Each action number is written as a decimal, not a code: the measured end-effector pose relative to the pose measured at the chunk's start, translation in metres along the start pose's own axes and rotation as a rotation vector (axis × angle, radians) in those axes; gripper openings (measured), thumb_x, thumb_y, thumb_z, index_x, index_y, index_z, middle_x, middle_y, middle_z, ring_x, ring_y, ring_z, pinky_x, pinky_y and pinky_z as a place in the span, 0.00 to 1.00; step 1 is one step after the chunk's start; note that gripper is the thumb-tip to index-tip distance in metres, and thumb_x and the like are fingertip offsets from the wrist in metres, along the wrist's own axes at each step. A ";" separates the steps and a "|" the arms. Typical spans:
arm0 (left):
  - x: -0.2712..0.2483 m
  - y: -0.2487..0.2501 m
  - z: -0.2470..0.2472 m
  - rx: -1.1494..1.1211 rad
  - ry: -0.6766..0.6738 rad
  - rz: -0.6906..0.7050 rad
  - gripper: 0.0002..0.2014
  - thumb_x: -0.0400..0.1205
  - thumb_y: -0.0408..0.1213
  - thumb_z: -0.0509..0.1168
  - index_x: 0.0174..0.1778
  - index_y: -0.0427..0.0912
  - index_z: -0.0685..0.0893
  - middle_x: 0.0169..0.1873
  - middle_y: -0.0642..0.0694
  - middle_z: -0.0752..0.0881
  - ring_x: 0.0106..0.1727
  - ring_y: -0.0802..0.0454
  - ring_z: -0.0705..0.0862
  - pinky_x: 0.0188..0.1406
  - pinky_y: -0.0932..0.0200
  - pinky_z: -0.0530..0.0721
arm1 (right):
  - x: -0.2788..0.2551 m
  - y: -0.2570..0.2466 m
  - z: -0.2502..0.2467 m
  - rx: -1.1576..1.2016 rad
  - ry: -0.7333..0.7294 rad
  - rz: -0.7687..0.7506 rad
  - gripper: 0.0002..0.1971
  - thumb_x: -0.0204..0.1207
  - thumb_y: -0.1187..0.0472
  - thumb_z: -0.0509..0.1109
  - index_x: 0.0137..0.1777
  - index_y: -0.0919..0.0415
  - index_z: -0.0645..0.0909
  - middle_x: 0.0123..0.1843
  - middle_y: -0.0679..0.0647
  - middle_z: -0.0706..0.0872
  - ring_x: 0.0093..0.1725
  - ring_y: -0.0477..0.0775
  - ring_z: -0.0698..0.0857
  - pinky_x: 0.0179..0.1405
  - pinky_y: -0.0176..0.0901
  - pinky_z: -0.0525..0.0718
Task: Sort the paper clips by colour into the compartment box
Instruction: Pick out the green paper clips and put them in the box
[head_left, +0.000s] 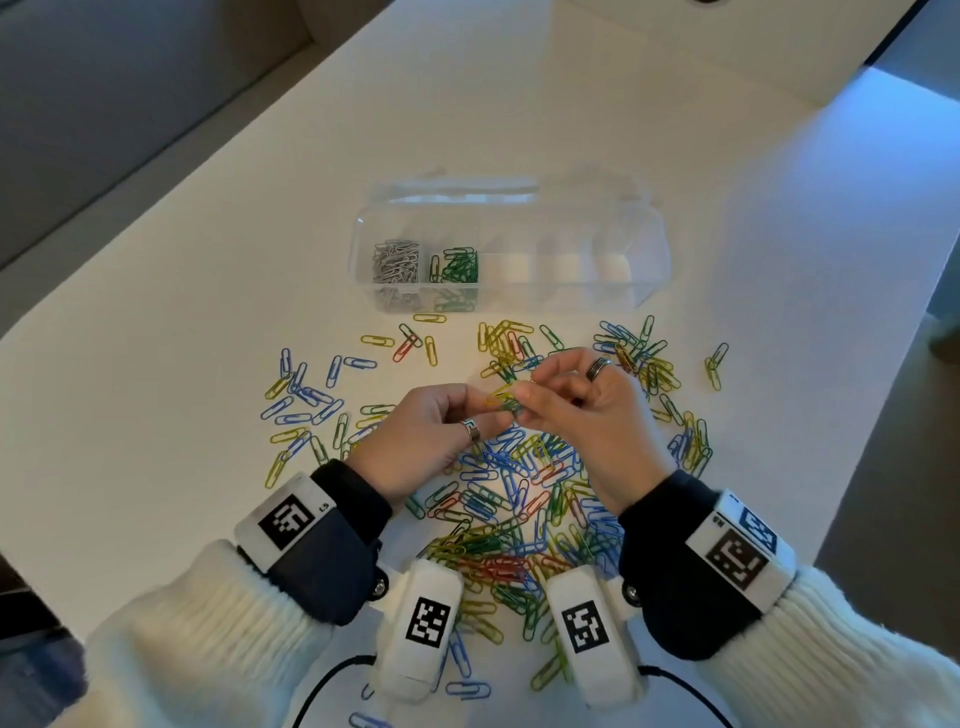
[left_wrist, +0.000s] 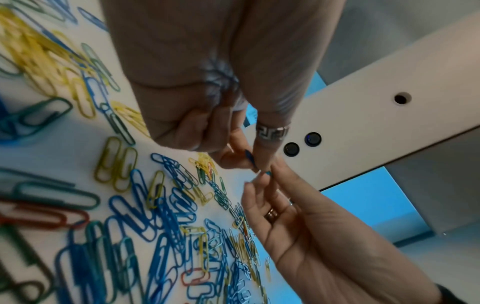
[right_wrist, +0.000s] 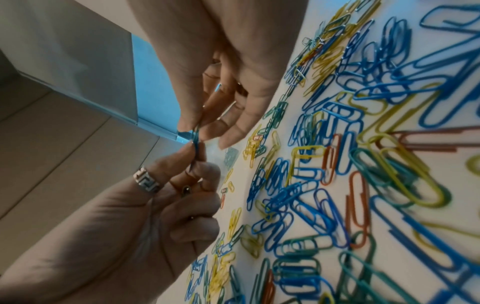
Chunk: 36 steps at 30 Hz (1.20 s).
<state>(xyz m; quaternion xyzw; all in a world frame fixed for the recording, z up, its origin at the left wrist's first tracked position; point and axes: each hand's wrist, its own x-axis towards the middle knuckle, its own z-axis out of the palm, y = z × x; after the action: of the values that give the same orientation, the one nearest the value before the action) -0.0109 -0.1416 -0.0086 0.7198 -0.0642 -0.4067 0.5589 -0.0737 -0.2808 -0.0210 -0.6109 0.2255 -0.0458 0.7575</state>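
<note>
Looking like an office or home desk: white counter (head_left: 571, 130) running to a wall, clear compartment box (head_left: 571, 260) and paper clips (head_left: 509, 499) sitting on it.

A white table (head_left: 571, 104) spreads under the fingers (head_left: 524, 397) and runs far beyond them. Well past the fingertips, a round hole (left_wrist: 402, 98) is cut in its top, and two black round buttons (left_wrist: 291, 149) sit side by side, closer to the fingers than the hole. Behind the fingers, toward the person, two black cables (head_left: 332, 675) curve over the near edge. To the fingers' right, off the table edge, lies a blue-lit strip (head_left: 909, 93); below it shows a tiled floor (right_wrist: 52, 164).
</note>
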 end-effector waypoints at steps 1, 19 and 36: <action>0.000 0.000 0.000 0.004 0.002 0.026 0.05 0.79 0.29 0.66 0.38 0.40 0.82 0.20 0.60 0.83 0.21 0.70 0.77 0.23 0.76 0.72 | 0.000 0.000 0.000 0.004 0.001 -0.003 0.07 0.70 0.72 0.73 0.40 0.62 0.77 0.24 0.49 0.83 0.29 0.47 0.84 0.40 0.43 0.88; -0.008 -0.014 -0.031 0.547 0.254 0.076 0.04 0.78 0.37 0.69 0.47 0.47 0.87 0.42 0.54 0.86 0.43 0.63 0.81 0.39 0.75 0.71 | -0.005 -0.007 -0.009 -0.061 0.062 -0.003 0.07 0.72 0.74 0.71 0.40 0.64 0.76 0.28 0.55 0.82 0.31 0.51 0.85 0.35 0.39 0.87; 0.008 -0.001 -0.030 -0.945 0.105 -0.324 0.21 0.87 0.41 0.49 0.46 0.35 0.87 0.26 0.46 0.83 0.24 0.53 0.83 0.27 0.61 0.85 | 0.011 -0.010 0.014 -0.801 0.005 -0.307 0.07 0.77 0.63 0.67 0.50 0.50 0.80 0.46 0.42 0.83 0.44 0.37 0.80 0.42 0.19 0.73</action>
<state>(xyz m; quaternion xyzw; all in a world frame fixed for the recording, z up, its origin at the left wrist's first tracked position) 0.0143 -0.1229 -0.0122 0.4084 0.2678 -0.4362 0.7558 -0.0564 -0.2743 -0.0129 -0.8832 0.1337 -0.0683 0.4443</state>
